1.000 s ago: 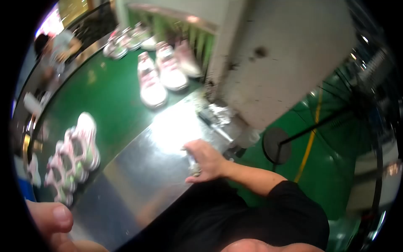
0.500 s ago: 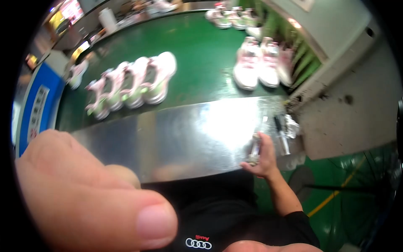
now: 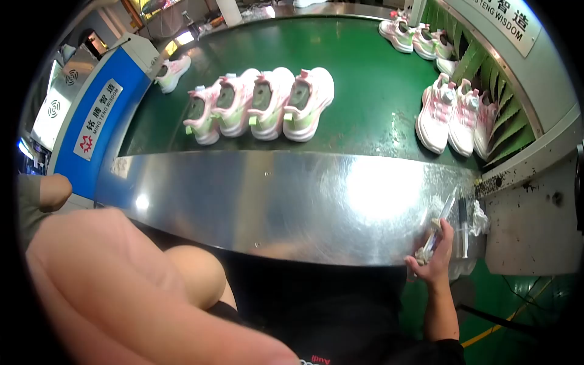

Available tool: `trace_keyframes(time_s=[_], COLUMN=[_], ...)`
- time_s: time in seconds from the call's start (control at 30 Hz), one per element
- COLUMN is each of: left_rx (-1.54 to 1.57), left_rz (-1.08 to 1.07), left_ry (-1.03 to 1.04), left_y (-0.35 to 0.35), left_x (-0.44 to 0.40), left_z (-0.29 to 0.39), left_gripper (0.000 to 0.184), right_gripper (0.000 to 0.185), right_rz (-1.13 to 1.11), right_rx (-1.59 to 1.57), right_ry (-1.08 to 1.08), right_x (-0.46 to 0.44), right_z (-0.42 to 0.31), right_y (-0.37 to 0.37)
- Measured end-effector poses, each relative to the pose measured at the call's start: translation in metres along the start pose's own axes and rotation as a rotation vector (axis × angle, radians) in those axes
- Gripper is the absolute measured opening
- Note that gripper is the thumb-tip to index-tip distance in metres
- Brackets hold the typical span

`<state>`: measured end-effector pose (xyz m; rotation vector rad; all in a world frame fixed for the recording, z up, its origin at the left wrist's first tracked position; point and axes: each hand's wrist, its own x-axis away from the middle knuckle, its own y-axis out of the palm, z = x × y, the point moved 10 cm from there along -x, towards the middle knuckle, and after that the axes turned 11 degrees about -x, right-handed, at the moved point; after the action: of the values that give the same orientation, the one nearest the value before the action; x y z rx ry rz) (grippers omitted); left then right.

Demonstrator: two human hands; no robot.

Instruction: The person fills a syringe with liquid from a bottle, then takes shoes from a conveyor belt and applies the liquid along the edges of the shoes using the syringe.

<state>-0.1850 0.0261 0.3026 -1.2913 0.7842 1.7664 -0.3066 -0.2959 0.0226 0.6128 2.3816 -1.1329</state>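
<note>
My left hand [image 3: 121,280] is very close to the camera and fills the lower left, its fingers curled in. Whatever it holds, if anything, is hidden. At the right end of the metal ledge [image 3: 304,207], my right hand [image 3: 437,252] has its thumb and fingers around a slim pale tool [image 3: 429,242] with lumpy whitish patches. A thin pointed piece [image 3: 449,204] extends beyond the fingers; whether it belongs to that tool I cannot tell. Right beside this hand lie a dark-handled slim tool [image 3: 463,213] and a crumpled white wad [image 3: 480,218].
Several pink and white sneakers [image 3: 307,106] stand in a row on the green belt [image 3: 365,79]. More sneakers [image 3: 435,118] stand by the green strip curtain [image 3: 511,128]. A blue machine panel [image 3: 100,121] and another person's bent limb [image 3: 53,190] are at left.
The camera view has swung left, so the shoes and ledge appear farther right. My left thumb has shifted lower and its nail is mostly out of frame. The right hand keeps its grasp.
</note>
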Motion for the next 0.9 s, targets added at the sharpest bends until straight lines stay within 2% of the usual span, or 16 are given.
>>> trace_keyframes(time_s=[0.27, 0.47, 0.6, 0.63, 0.67, 0.9], left_rx=[0.013, -0.026, -0.087, -0.095, -0.098, -0.093], left_rz=[0.046, 0.236, 0.289, 0.298, 0.301, 0.319], left_ry=[-0.065, -0.070, -0.009, 0.011, 0.018, -0.142], left_y=[-0.016, -0.053, -0.057, -0.058, -0.059, -0.060], left_x=[0.006, -0.004, -0.005, 0.000, 0.002, 0.017], left_z=[-0.004, 0.027, 0.052, 0.056, 0.060, 0.034], left_gripper=[0.023, 0.021, 0.020, 0.020, 0.020, 0.018], right_gripper=[0.106, 0.107, 0.106, 0.118, 0.118, 0.111], right_rz=[0.005, -0.002, -0.015, -0.045, -0.045, -0.047], right_rx=[-0.078, -0.022, -0.049, -0.061, -0.072, 0.010], right_ry=[0.097, 0.037, 0.065, 0.149, 0.146, 0.113], right_x=[0.007, 0.007, 0.010, 0.011, 0.008, 0.005], right_z=[0.011, 0.003, 0.010, 0.015, 0.018, 0.003], right_y=[0.000, -0.001, 0.001, 0.005, 0.007, 0.000])
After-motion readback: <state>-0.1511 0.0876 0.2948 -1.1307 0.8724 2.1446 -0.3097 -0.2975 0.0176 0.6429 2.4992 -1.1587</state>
